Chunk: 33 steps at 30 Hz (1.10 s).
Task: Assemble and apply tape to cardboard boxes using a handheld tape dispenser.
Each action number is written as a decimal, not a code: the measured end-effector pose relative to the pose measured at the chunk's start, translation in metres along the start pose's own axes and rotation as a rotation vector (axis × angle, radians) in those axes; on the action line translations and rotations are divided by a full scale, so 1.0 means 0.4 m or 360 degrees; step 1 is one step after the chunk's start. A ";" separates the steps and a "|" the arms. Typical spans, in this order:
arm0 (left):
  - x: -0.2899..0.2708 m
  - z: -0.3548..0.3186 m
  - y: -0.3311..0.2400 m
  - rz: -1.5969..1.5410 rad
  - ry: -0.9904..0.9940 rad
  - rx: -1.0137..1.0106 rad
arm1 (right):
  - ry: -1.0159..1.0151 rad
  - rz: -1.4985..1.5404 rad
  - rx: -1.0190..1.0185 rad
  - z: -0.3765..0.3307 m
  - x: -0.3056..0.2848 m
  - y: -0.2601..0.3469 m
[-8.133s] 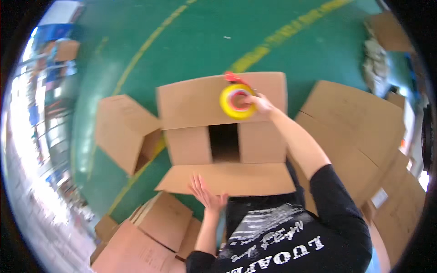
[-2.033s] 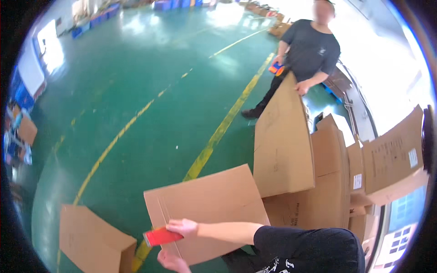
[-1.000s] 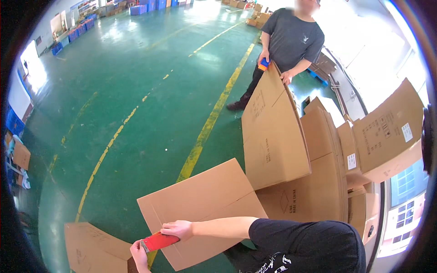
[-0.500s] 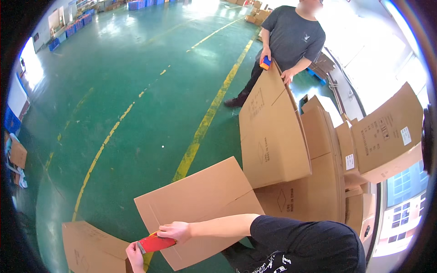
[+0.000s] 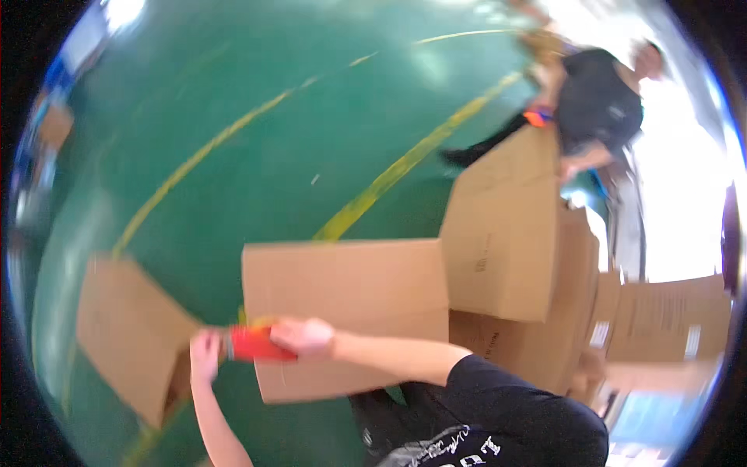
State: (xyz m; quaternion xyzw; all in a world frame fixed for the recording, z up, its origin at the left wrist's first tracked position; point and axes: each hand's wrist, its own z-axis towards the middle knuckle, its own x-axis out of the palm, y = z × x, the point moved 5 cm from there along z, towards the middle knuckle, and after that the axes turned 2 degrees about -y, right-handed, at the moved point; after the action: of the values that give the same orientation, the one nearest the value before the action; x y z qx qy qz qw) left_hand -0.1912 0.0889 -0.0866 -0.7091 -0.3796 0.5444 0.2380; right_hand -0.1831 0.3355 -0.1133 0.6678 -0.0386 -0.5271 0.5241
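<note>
My right hand (image 5: pixel 305 336) is wrapped round a red tape dispenser (image 5: pixel 261 343) with a bit of yellow along its top. At the dispenser's grey front end, the closed fingers of my left hand (image 5: pixel 204 354) pinch; blur hides whether a tape end lies between them. Both hands are held in front of my body. Under the right hand and forearm is a large flat brown cardboard panel (image 5: pixel 350 284), plain on this side. A second cardboard piece (image 5: pixel 128 331), a box standing partly folded, is on the floor just left of my left hand.
At the upper right a co-worker (image 5: pixel 599 101) in a dark shirt holds an orange and blue tool (image 5: pixel 538 117) at a tall carton (image 5: pixel 502 233). More flattened cartons (image 5: pixel 576 303) are stacked at the right. A yellow line (image 5: pixel 389 179) crosses the green floor.
The view has swung, so the cartons and the co-worker sit differently in the picture. My left forearm now shows. Both hands remain at the red tape dispenser, which is now closer to level.
</note>
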 end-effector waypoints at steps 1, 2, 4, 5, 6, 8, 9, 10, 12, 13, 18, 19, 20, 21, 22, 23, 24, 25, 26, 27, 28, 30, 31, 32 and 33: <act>-0.030 -0.011 0.089 0.0130 -0.0032 0.0165 | 0.0138 -0.0057 -0.0150 0.030 0.003 0.043; -0.019 0.001 0.075 0.0044 -0.0013 0.0186 | 0.0175 -0.0196 -0.0165 0.034 -0.026 0.040; -0.037 0.029 0.090 -0.0076 0.0129 -0.0021 | 0.0275 -0.0294 -0.0122 0.042 -0.058 0.024; -0.076 0.018 0.111 -0.0196 0.0054 -0.0020 | 0.0247 -0.0268 -0.0108 0.045 -0.065 0.032; -0.082 0.025 0.156 -0.0285 0.0052 -0.0039 | 0.0059 -0.0161 -0.0070 0.035 -0.094 0.036; -0.101 0.032 0.207 -0.0326 0.0066 -0.0179 | 0.0102 -0.0161 -0.0034 0.008 -0.103 0.026; -0.114 0.026 0.218 -0.0410 -0.0001 -0.0236 | 0.0127 -0.0180 -0.0027 -0.005 -0.106 0.018; -0.113 0.014 0.226 -0.0456 0.0004 -0.0306 | 0.0158 -0.0198 0.0005 -0.027 -0.104 0.013; -0.064 0.018 0.241 -0.0605 0.0091 -0.0407 | 0.0212 -0.0289 0.0013 -0.074 -0.109 -0.007; -0.040 0.009 0.242 -0.0663 0.0093 -0.0390 | 0.0225 -0.0294 0.0001 -0.093 -0.106 -0.013; -0.007 0.003 0.247 -0.0547 0.0021 -0.0384 | 0.0224 -0.0313 0.0023 -0.112 -0.118 -0.004; 0.001 0.008 0.248 -0.0552 0.0013 -0.0379 | 0.0225 -0.0320 0.0015 -0.113 -0.120 -0.001; 0.010 0.014 0.244 -0.0549 -0.0006 -0.0340 | 0.0222 -0.0342 0.0040 -0.119 -0.123 -0.002; 0.018 0.019 0.247 -0.0540 -0.0026 -0.0304 | 0.0218 -0.0359 0.0064 -0.121 -0.122 -0.001; 0.030 0.023 0.249 -0.0591 -0.0066 -0.0274 | 0.0216 -0.0360 0.0056 -0.122 -0.119 0.001; 0.035 0.028 0.258 -0.0590 -0.0072 -0.0271 | 0.0215 -0.0356 0.0075 -0.124 -0.116 -0.001; 0.041 0.029 0.257 -0.0522 -0.0123 -0.0275 | 0.0221 -0.0359 0.0106 -0.128 -0.118 0.002; 0.045 0.029 0.259 -0.0454 -0.0173 -0.0279 | 0.0225 -0.0369 0.0111 -0.128 -0.117 0.005; 0.051 0.031 0.262 -0.0465 -0.0167 -0.0277 | 0.0226 -0.0380 0.0113 -0.123 -0.112 0.007; 0.052 0.031 0.262 -0.0424 -0.0235 -0.0261 | 0.0231 -0.0394 0.0121 -0.121 -0.114 0.012; 0.055 0.030 0.261 -0.0384 -0.0303 -0.0245 | 0.0240 -0.0406 0.0133 -0.123 -0.118 0.013; 0.074 0.032 0.268 -0.0402 -0.0358 -0.0203 | 0.0236 -0.0396 0.0102 -0.114 -0.121 0.013; 0.084 0.032 0.271 -0.0390 -0.0426 -0.0138 | 0.0236 -0.0398 0.0097 -0.111 -0.123 0.011; 0.093 0.032 0.271 -0.0377 -0.0496 -0.0072 | 0.0239 -0.0398 0.0100 -0.114 -0.127 0.010; 0.112 0.035 0.279 -0.0419 -0.0439 -0.0148 | 0.0236 -0.0398 0.0101 -0.115 -0.126 0.007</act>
State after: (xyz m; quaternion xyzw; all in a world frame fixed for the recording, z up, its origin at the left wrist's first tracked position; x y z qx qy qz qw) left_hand -0.1680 0.0566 -0.2011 -0.5823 -0.5229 0.5824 0.2198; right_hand -0.1698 0.3951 -0.0827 0.7206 0.0672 -0.5361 0.4344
